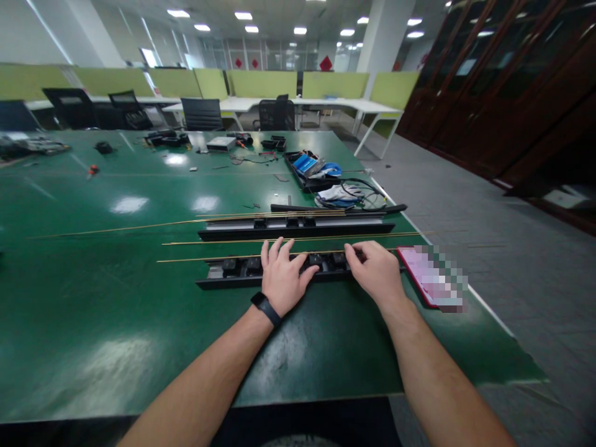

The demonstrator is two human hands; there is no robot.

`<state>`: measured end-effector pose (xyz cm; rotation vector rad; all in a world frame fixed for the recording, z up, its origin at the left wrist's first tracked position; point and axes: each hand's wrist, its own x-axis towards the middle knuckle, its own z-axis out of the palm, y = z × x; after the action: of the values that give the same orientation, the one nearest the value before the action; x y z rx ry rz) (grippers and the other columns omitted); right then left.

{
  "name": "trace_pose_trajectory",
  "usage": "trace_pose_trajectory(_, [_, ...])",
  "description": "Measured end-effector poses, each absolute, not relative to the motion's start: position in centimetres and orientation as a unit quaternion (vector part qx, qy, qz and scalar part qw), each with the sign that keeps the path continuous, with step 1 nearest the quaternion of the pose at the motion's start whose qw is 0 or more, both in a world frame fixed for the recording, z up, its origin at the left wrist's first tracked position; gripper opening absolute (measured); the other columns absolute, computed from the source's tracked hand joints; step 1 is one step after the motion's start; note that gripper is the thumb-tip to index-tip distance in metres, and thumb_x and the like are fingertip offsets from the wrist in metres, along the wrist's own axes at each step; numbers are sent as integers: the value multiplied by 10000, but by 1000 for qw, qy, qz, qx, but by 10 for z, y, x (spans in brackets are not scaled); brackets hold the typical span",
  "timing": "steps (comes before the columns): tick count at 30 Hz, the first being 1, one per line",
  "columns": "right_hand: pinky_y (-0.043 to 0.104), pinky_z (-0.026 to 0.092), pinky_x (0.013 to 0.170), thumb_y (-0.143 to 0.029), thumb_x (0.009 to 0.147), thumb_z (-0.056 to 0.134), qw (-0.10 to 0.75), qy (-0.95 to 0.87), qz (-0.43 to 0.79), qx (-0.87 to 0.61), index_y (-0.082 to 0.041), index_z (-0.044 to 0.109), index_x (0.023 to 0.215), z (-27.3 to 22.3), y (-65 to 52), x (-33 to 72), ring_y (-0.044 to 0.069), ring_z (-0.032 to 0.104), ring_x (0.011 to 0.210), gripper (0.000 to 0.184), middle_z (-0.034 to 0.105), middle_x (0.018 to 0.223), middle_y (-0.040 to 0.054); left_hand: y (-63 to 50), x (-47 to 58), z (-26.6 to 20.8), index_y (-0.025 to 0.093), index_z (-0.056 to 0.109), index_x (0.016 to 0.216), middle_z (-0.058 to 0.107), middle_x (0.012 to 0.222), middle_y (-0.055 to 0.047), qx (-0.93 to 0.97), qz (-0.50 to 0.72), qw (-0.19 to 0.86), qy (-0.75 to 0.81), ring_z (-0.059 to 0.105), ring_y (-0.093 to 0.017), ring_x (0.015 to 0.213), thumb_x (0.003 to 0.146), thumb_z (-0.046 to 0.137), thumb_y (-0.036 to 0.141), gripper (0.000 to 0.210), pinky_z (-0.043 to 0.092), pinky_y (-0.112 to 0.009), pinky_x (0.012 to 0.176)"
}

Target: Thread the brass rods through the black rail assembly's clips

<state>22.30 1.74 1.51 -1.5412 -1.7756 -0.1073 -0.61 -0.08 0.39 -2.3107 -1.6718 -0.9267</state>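
A long black channel (pixel 230 283) with several black blocks (pixel 252 267) inside lies crosswise in front of me. My left hand (pixel 282 278) rests over its middle, fingers spread, with the thumb and forefinger near a thin brass-coloured rod (pixel 209 259) that runs along the channel. At the channel's right part, my right hand (pixel 372 266) is closed, thumb and forefinger pinched at the rod's line. Another thin rod (pixel 223 242) lies just beyond. Farther back sits a second black channel (pixel 298 232) with blocks inside and several thin rods (pixel 274 215) along its far side.
A phone in a red case (pixel 428 276), partly pixelated, lies right of my right hand. Behind the channels are white gloves (pixel 339 194), a looped black cable (pixel 372 192) and a black tray (pixel 302 177) with blue items. The green table (pixel 116 323) ends at a right edge.
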Motion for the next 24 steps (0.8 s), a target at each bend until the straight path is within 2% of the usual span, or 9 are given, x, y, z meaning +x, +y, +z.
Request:
trace_pose_trajectory(6, [353,511,802,-465,1000,558,385,-692,-31,-610,-219,762,935,18,18,226,224,703,859,326,774,943,77,0,-7,2,291,802,1144,650,1434,-116,-769,-308,74,-555,465,-372,1459,973,621,553,361,228,-650,1288])
trace_pose_trajectory(12, [359,495,766,-491,1010,532,375,-671,-44,-638,-215,753,862,18,18,226,238,694,822,384,760,867,87,-1,-7,3,289,804,1136,653,1428,-119,-768,-316,71,-552,466,-374,1459,971,628,548,354,225,-654,1287])
trace_pose_trajectory(17, [345,516,797,-477,1012,543,387,-715,-3,-581,-217,754,937,19,14,217,214,694,819,344,772,923,74,-1,-6,4,293,801,1147,652,1433,-115,-769,-312,72,-554,466,-372,1460,972,627,551,357,223,-653,1288])
trace_pose_trajectory(20, [341,513,793,-467,1006,560,391,-701,-12,-597,-212,763,960,19,16,221,211,697,816,329,777,935,69,-1,-7,4,293,801,1145,651,1435,-111,-770,-310,73,-553,469,-371,1458,975,623,553,358,225,-647,1289])
trace_pose_trajectory(24, [349,491,754,-482,1002,565,379,-662,-38,-646,-210,766,885,18,19,229,224,691,793,358,764,861,71,0,-7,3,291,806,1134,652,1435,-114,-769,-312,69,-554,467,-371,1458,970,633,551,353,217,-647,1292])
